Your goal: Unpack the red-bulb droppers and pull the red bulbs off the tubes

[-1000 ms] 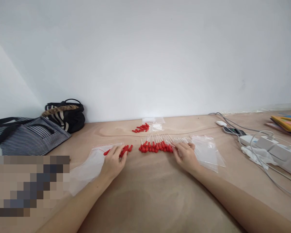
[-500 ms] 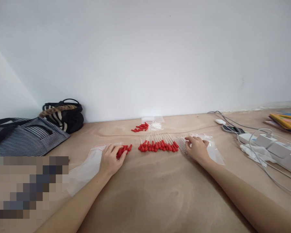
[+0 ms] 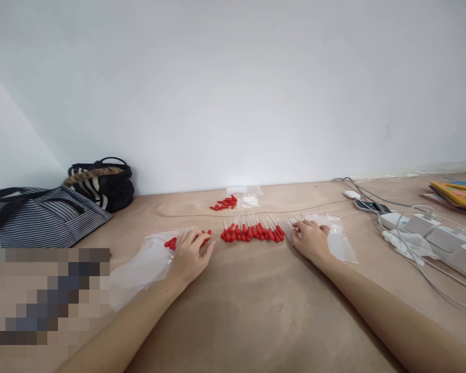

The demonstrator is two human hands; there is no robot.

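Observation:
My left hand [image 3: 189, 257] is over a small pile of red bulb-shaped pieces [image 3: 171, 242] at the edge of a clear zip bag [image 3: 140, 269]. Its thumb stands apart from the fingers, and the fingertips partly hide the pile. My right hand [image 3: 311, 240] rests its loosely bent fingers on thin whitish sticks [image 3: 285, 225] that lie partly over another clear zip bag [image 3: 344, 246]. Between my hands, several sticks with red ends [image 3: 252, 233] lie side by side in a row, red ends toward me.
Behind the row are more loose red pieces [image 3: 225, 203] and a small clear bag [image 3: 244, 191] with sticks. A striped bag [image 3: 42, 217] and a black bag [image 3: 116, 186] sit left. A power strip with chargers [image 3: 446, 238], cables and a yellow-edged item [image 3: 456, 194] lie right.
My left hand has slid right across the red pieces, uncovering some on its left side. My right hand has shifted slightly left, still on the sticks.

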